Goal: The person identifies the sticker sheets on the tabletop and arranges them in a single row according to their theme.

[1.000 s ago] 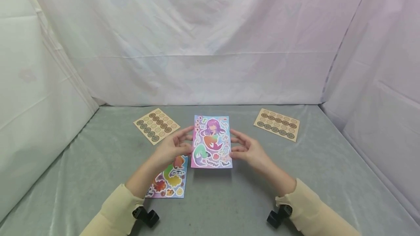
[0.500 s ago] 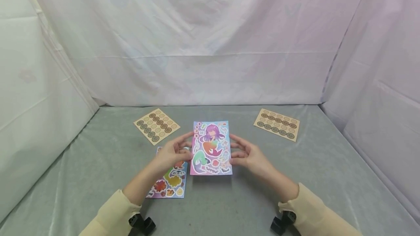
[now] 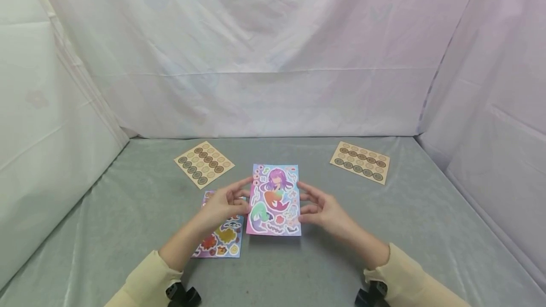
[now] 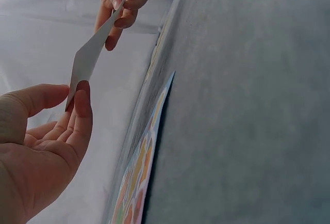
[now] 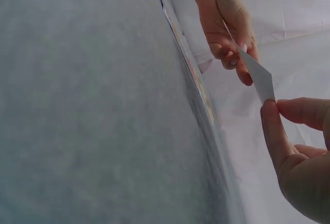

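Observation:
A mermaid sticker sheet (image 3: 275, 200) hangs above the table between both hands, its printed face up towards the head camera. My left hand (image 3: 223, 207) pinches its left edge between thumb and fingers, and my right hand (image 3: 326, 212) pinches the right edge. Both wrist views show the pale back of the sheet (image 4: 93, 56) slightly bent and off the cloth. Partly covered by my left hand and forearm, a second colourful sticker sheet (image 3: 226, 238) lies on the table just left of the held one.
Two tan sheets of round stickers lie farther back, one on the left (image 3: 204, 164) and one on the right (image 3: 359, 162). Grey cloth (image 3: 426, 231) covers the table. White fabric walls (image 3: 273, 103) close off the back and sides.
Both hands have brought the mermaid sticker sheet nearer to the person, down in the head view. The second colourful sheet and the tan sheets have stayed where they were.

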{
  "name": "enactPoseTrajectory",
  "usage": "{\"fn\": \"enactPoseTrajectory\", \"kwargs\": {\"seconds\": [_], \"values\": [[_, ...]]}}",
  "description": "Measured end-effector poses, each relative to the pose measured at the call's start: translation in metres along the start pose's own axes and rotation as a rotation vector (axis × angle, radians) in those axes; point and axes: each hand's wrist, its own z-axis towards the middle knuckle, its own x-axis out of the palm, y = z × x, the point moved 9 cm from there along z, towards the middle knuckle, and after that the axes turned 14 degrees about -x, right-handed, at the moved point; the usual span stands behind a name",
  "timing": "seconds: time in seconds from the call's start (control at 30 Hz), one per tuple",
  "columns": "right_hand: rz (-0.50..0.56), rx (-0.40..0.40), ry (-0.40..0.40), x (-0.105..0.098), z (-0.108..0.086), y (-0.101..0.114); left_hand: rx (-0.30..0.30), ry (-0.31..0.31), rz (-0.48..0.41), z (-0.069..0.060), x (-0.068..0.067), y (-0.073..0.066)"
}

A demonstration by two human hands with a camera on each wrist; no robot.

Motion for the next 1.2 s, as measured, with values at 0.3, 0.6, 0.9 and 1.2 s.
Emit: {"fn": "enactPoseTrajectory", "kwargs": {"seconds": [0.3,0.6,0.9,1.2], "values": [[-0.028,0.02,0.029,0.003,-0.006,-0.007,-0.025,0.044,0.054,-0.001,0.002,0.009],[-0.051,0.059,0.037,0.004,-0.011,-0.017,-0.069,0.067,0.147,-0.002,0.005,0.014],[-0.037,0.101,0.052,0.008,-0.015,-0.024,-0.084,0.1,0.2,-0.001,0.008,0.02],[-0.033,0.104,0.088,0.013,-0.017,-0.029,-0.103,0.116,0.214,-0.004,0.008,0.024]]}}
